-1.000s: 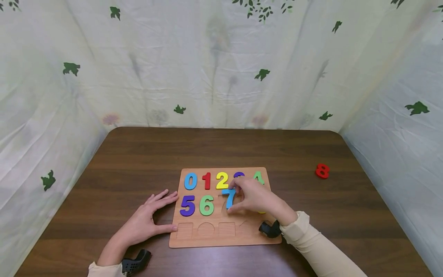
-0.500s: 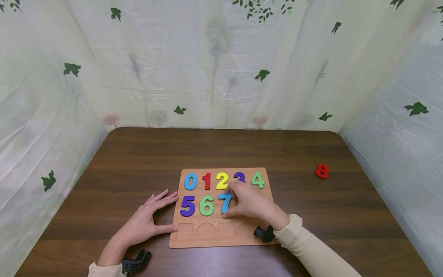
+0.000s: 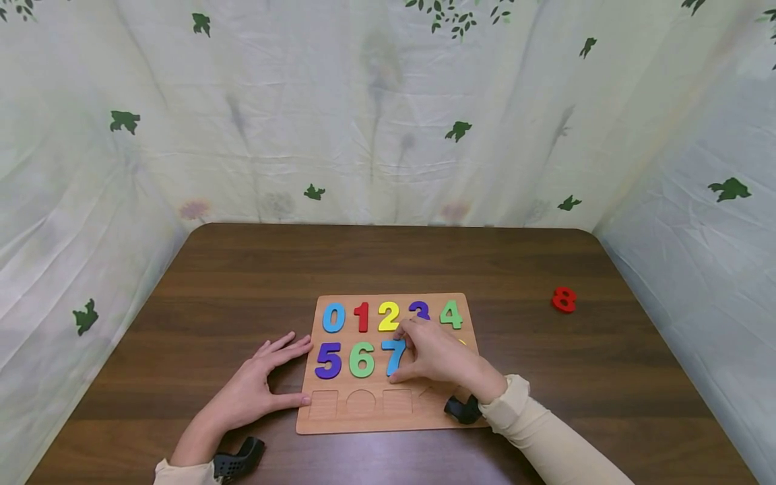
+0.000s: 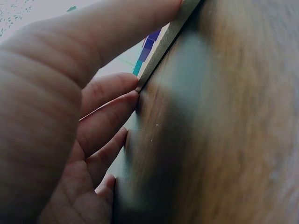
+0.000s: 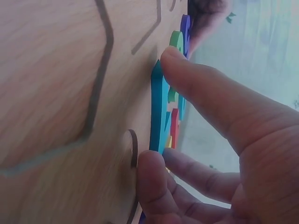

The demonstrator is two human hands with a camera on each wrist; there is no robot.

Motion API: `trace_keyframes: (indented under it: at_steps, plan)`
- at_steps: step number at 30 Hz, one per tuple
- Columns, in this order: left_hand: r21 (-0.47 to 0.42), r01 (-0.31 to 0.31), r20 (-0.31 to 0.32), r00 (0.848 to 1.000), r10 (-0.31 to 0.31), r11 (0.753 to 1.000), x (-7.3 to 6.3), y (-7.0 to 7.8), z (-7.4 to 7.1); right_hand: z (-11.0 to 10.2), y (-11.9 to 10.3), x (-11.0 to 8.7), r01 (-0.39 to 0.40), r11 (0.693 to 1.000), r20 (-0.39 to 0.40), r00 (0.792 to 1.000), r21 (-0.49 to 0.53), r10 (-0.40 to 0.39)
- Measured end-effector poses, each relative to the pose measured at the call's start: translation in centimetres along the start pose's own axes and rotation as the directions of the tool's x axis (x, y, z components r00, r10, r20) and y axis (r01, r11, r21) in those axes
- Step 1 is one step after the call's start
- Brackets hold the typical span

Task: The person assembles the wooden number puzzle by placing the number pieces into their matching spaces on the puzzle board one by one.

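A wooden number board (image 3: 364, 426) lies on the table. My right hand (image 3: 441, 353) pinches the blue number 7 (image 3: 394, 345) between thumb and fingers, at its place right of the green 6 (image 3: 362, 360). Seen in the right wrist view, the 7 (image 5: 159, 109) stands proud of the board face; I cannot tell whether it is fully seated. My left hand (image 3: 247, 391) touches the board's left edge with thumb and fingertips, fingers spread and fairly straight. Behind the right hand a sliver of a yellow piece (image 3: 463, 342) shows, and the purple 3 (image 3: 419, 310) is partly covered.
A red 8 (image 3: 564, 300) lies on the table (image 3: 521, 263) to the right of the board. The blue 0 (image 3: 333, 317), red 1 (image 3: 362, 316), yellow 2 (image 3: 389, 315), green 4 (image 3: 451, 314) and purple 5 (image 3: 329, 361) sit on the board. Shaped recesses (image 3: 362, 402) line its front.
My right hand has moved slightly left and toward me, bringing the blue 7 down from a shifted position to its spot beside the 6. The left hand stays put.
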State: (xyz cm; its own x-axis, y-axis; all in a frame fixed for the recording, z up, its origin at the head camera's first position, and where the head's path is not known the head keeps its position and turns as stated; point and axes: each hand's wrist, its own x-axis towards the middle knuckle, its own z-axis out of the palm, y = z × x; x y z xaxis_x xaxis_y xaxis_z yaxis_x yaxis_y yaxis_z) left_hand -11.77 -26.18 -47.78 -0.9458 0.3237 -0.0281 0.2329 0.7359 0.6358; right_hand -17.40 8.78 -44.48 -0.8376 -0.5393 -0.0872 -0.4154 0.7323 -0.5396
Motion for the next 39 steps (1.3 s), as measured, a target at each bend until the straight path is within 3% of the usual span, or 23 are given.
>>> trace_keyframes:
  at_steps: [8, 13, 18, 24, 30, 39]
  plan:
    - [0.004, -0.002, -0.004, 1.0, 0.002, 1.0, 0.0, 0.0, 0.0, -0.4, 0.3, -0.1, 0.022, 0.998, 0.006, 1.0, 0.051, -0.022]
    - [0.007, 0.003, -0.002, 1.0, -0.003, 1.0, 0.0, 0.0, 0.0, -1.7, 1.0, -0.1, -0.028, 0.989, 0.01, 1.0, 0.146, 0.027]
    - [0.002, 0.01, -0.001, 1.0, -0.01, 1.0, 0.0, 0.1, 0.0, -3.8, 2.5, -0.7, -0.1, 0.987, -0.037, 0.994, 0.125, 0.106]
    - [0.008, 0.011, 0.002, 1.0, -0.011, 1.0, 0.0, 0.1, 0.0, -6.3, 5.7, -2.1, -0.188, 0.98, -0.131, 0.972, 0.058, 0.194]
    - [0.01, 0.012, 0.0, 1.0, -0.012, 1.0, 0.2, 0.3, -0.1, -9.3, 9.8, -4.5, -0.253, 0.965, -0.224, 0.939, 0.066, 0.262]
    - [0.012, 0.011, 0.001, 1.0, -0.011, 1.0, 0.1, 0.2, 0.0, -11.9, 16.2, -7.7, -0.363, 0.926, -0.266, 0.887, 0.106, 0.378]
